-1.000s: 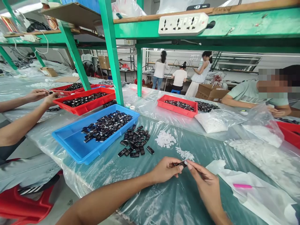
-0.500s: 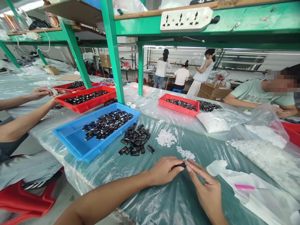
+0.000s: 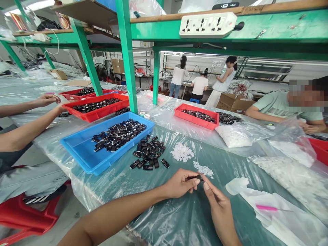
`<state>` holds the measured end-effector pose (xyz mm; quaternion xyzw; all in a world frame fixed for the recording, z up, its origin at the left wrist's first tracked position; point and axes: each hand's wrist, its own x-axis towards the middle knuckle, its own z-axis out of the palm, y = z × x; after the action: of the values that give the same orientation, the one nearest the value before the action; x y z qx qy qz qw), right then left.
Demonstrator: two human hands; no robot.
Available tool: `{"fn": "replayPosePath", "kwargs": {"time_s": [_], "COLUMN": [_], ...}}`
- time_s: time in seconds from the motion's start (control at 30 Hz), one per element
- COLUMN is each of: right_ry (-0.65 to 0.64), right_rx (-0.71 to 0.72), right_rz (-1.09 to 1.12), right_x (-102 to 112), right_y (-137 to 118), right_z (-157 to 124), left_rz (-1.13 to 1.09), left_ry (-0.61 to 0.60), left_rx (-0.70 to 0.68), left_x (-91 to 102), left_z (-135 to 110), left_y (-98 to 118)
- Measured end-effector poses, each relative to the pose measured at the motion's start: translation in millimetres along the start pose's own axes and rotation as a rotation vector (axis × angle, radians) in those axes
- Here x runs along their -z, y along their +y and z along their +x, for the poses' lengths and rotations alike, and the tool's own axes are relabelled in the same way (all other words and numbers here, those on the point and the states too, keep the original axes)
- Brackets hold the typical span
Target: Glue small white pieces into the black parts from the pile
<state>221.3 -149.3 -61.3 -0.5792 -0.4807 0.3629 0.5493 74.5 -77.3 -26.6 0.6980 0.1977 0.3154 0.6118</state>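
Note:
My left hand [image 3: 178,184] pinches a small black rectangular casing [image 3: 197,177] between thumb and fingers, just above the plastic-covered table. At the casing's right end are the fingertips of my right hand [image 3: 220,206], pressed against it; anything tiny between them is hidden. Beyond the hands lie small white bits [image 3: 203,169] and a heap of larger white pieces [image 3: 182,152]. To the left is a loose pile of similar black casings [image 3: 149,153]. More of them fill part of a blue tray [image 3: 77,160].
A pink-handled tool [image 3: 266,207] rests on white sheeting at right, near bags of white pieces [image 3: 287,174]. Red trays [image 3: 196,122] of black parts stand farther back. A green frame post [image 3: 127,61] rises behind the blue tray. Co-workers sit at left and right.
Both hands have shifted slightly left with the black casing. The right thumb sits a little apart from the index finger. The whole view has moved slightly.

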Motion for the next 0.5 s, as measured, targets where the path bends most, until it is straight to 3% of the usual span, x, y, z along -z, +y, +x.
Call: {"fn": "replayPosePath", "kwargs": {"time_s": [0.23, 0.37, 0.5], "right_ry": [-0.009, 0.072, 0.034], "right_rx": [0.065, 0.209, 0.321], "right_rz": [-0.068, -0.407, -0.648], "right_x": [8.3, 22.9, 32.5], "right_y": [-4.5, 3.7, 13.3], "right_z": [11.4, 23.6, 35.4], "left_rz": [-0.004, -0.091, -0.152], "left_ry": [0.045, 0.117, 0.158], "left_rx": [-0.014, 0.026, 0.072], "left_x": [-2.3, 0.8, 4.0], "left_z": [3.4, 7.9, 9.7], "left_y": [-8.0, -13.7, -14.7]}}
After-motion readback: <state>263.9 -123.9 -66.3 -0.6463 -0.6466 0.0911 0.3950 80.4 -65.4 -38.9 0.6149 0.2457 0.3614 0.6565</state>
